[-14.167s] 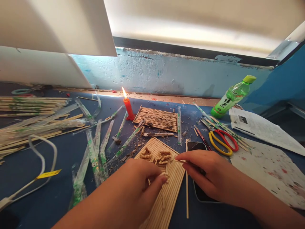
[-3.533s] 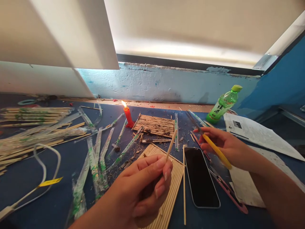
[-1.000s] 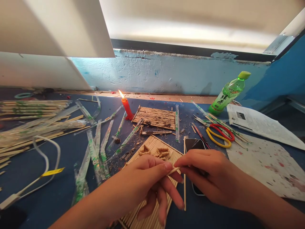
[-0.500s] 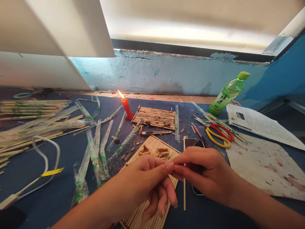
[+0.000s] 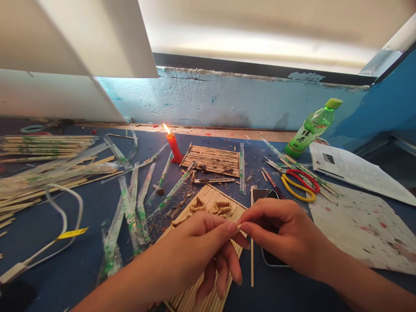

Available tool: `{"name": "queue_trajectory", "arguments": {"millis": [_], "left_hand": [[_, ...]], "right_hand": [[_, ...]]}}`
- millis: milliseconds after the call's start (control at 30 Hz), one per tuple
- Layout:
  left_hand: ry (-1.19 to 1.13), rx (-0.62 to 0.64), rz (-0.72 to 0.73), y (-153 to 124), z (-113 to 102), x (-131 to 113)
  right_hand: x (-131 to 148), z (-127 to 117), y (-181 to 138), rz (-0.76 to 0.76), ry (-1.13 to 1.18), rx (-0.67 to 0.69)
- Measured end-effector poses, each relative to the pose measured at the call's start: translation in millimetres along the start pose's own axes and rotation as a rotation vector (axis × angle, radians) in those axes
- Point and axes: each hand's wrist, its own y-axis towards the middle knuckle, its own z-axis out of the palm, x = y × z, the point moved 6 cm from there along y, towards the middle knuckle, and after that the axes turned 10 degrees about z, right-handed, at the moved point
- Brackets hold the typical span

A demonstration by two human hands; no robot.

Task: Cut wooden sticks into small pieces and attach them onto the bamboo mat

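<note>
My left hand [image 5: 208, 247] and my right hand [image 5: 282, 234] meet at their fingertips over a mat of wooden sticks [image 5: 191, 286]. Thumb and forefinger of each are pinched on a tiny pale piece [image 5: 239, 226], mostly hidden by the fingers, whose kind I cannot make out. The left hand's other fingers hang loosely curled. On the mat, just beyond my hands, sit small beaded-looking tan rings [image 5: 222, 209]. Beside my right hand lie a single wooden stick [image 5: 252, 264] and a dark phone [image 5: 264, 196], partly covered by that hand.
A lit red candle [image 5: 174, 148] stands by a second stick panel [image 5: 214, 159] and a utility knife [image 5: 214, 180]. Scissors [image 5: 298, 197], a green tea bottle [image 5: 310, 128] and papers [image 5: 360, 167] lie right. Wrapped chopsticks [image 5: 48, 147], plastic sleeves [image 5: 128, 212] and a white cable [image 5: 79, 208] are left.
The right thumb and forefinger have parted slightly from the left fingertips, and a bit of the pale piece now shows between them. The view has shifted very slightly.
</note>
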Motion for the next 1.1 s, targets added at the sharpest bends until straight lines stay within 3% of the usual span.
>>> {"name": "queue_trajectory", "arguments": {"millis": [367,600,700,967,1033,1100], "left_hand": [[-0.105,0.063,0.019,-3,6,2],[0.018,0.059,-0.004,0,4,2],[0.153,0.0,-0.013,-3,4,0],[0.321,-0.043,-0.013,-10,6,0],[0.348,-0.076,-0.006,-9,4,-1],[0.36,-0.11,0.014,-8,2,-2]], "right_hand": [[-7,6,3,0.171,0.271,0.091],[-7,7,2,0.219,0.33,0.116],[-7,6,1,0.221,0.312,0.114],[-5,5,-2,0.172,0.124,0.096],[-2,-14,-1,0.114,-0.074,0.022],[-5,-48,4,0.079,-0.406,-0.163]]}}
